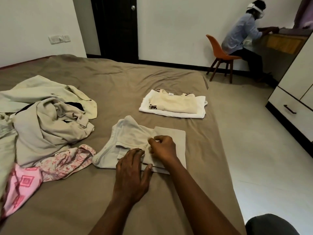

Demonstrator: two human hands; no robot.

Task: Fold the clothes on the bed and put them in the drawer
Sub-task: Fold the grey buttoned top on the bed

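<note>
Bed point(152, 78); left hand point(132, 173) flat, grip open, on beige garment point(128, 138); right hand point(162, 147) pinching fold.

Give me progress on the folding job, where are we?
Done: folded stack of two tops on the bed. In hand: left hand flattens the beige garment while right hand pinches a fold. Left: unfolded pile, pink pieces, and nothing in the drawer, which is shut.

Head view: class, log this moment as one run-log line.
stage: folding | left hand: flat on beige garment | right hand: pinching its fold | folded stack: on bed | unfolded pile: left
</note>
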